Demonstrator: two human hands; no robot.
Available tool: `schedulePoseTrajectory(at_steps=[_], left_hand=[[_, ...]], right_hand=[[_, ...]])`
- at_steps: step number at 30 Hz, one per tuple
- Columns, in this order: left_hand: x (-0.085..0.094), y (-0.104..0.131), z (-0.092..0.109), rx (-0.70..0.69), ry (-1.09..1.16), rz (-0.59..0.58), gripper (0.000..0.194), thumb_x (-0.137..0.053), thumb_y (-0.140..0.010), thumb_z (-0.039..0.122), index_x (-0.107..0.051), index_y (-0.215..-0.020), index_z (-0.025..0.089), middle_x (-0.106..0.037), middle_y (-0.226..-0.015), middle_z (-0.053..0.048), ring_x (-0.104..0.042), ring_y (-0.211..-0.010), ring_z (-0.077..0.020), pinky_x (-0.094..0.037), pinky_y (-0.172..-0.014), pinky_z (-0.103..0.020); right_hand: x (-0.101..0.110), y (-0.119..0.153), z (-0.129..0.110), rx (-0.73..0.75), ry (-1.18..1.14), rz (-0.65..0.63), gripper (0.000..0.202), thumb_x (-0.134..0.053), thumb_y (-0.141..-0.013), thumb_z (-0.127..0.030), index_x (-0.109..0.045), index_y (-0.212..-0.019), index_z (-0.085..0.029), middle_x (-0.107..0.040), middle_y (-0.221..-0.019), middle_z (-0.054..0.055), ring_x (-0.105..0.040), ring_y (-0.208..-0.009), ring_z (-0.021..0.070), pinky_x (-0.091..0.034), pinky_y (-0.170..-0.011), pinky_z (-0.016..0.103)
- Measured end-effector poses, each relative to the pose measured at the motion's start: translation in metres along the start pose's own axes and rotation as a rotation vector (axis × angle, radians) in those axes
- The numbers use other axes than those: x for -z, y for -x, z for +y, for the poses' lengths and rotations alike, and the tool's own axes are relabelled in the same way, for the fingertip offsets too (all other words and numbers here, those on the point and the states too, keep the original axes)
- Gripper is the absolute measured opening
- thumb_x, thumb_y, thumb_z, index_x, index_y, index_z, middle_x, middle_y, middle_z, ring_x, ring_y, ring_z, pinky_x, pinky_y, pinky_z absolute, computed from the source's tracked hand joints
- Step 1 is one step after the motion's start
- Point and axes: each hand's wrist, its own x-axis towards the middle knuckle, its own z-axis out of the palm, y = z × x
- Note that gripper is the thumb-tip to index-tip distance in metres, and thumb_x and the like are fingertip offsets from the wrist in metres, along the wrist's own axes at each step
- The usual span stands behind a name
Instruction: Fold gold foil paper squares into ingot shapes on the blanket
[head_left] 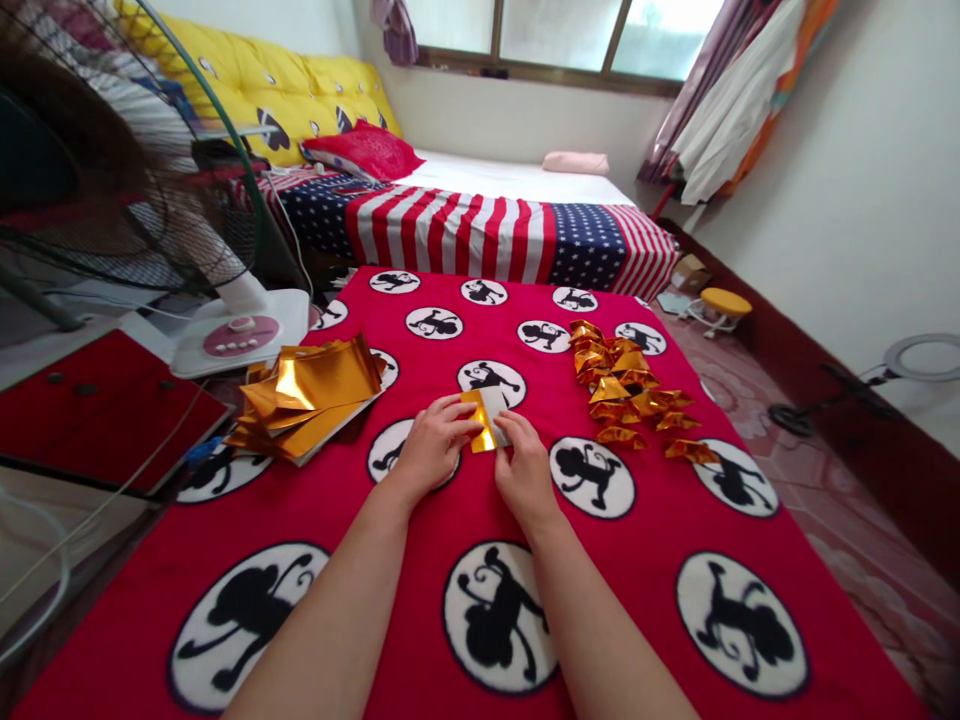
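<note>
A small sheet of gold foil paper [484, 425], part gold and part pale grey, lies partly folded at the middle of the red cloth. Its left edge is under the fingers of my left hand [439, 437], which press together on it. The fingers of my right hand [523, 462] hold the right edge, on the grey part. To the left, a loose stack of gold sheets [322, 385] is fanned out. Several folded gold pieces [615, 385] sit in a cluster to the right of my hands.
The table's red cloth [420, 610] has black monkey figures in white circles. A fan [240, 325] stands at the left beside a red cabinet [97, 400]. Beyond the table is a bed [480, 235]. A yellow stool [726, 302] and a ring light stand at the right.
</note>
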Motion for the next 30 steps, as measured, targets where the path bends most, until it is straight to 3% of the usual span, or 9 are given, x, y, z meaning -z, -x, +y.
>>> schedulePoseTrajectory(at_steps=[3, 9, 15, 21, 30], left_hand=[[0.004, -0.001, 0.003, -0.002, -0.046, -0.065, 0.029, -0.053, -0.088, 0.016, -0.071, -0.107, 0.03, -0.059, -0.136, -0.002, -0.037, -0.138, -0.0265, -0.031, -0.111, -0.055], [0.009, -0.001, 0.006, -0.012, -0.041, -0.145, 0.033, -0.051, -0.09, 0.018, -0.067, -0.114, 0.034, -0.059, -0.136, 0.0, -0.039, -0.138, -0.0241, -0.02, -0.114, -0.059], [0.006, -0.003, 0.004, -0.031, -0.11, -0.123, 0.04, -0.049, -0.089, 0.016, -0.064, -0.123, 0.03, -0.052, -0.143, -0.005, -0.046, -0.132, -0.0237, -0.038, -0.107, -0.046], [0.007, -0.005, 0.0, -0.045, -0.099, -0.128, 0.055, -0.045, -0.081, 0.001, -0.063, -0.124, 0.03, -0.058, -0.136, -0.002, -0.051, -0.125, -0.0215, -0.041, -0.104, -0.042], [-0.002, -0.007, -0.002, 0.045, 0.066, 0.019, 0.039, -0.056, -0.083, 0.008, -0.066, -0.117, 0.024, -0.068, -0.122, -0.004, -0.059, -0.117, -0.0214, -0.044, -0.101, -0.04]], right_hand=[[0.001, -0.002, 0.001, 0.001, -0.05, -0.003, 0.048, -0.044, -0.072, 0.0, -0.061, -0.114, -0.015, -0.06, -0.124, 0.013, -0.054, -0.12, 0.0223, -0.041, -0.107, 0.041], [0.004, -0.002, 0.0, 0.024, -0.056, -0.035, 0.046, -0.045, -0.073, 0.001, -0.062, -0.111, -0.018, -0.057, -0.127, 0.011, -0.052, -0.123, 0.0214, -0.04, -0.108, 0.04], [0.002, 0.0, 0.002, 0.02, 0.076, -0.005, 0.037, -0.047, -0.076, -0.001, -0.066, -0.103, -0.019, -0.061, -0.119, 0.011, -0.053, -0.114, 0.0239, -0.043, -0.102, 0.042], [0.01, -0.003, 0.008, 0.018, -0.028, -0.068, 0.045, -0.052, -0.071, 0.001, -0.066, -0.108, -0.02, -0.061, -0.122, 0.01, -0.055, -0.115, 0.0235, -0.042, -0.104, 0.041], [0.007, -0.001, 0.005, 0.027, -0.016, -0.068, 0.04, -0.056, -0.073, -0.001, -0.067, -0.106, -0.022, -0.058, -0.124, 0.009, -0.052, -0.118, 0.0244, -0.042, -0.104, 0.042]])
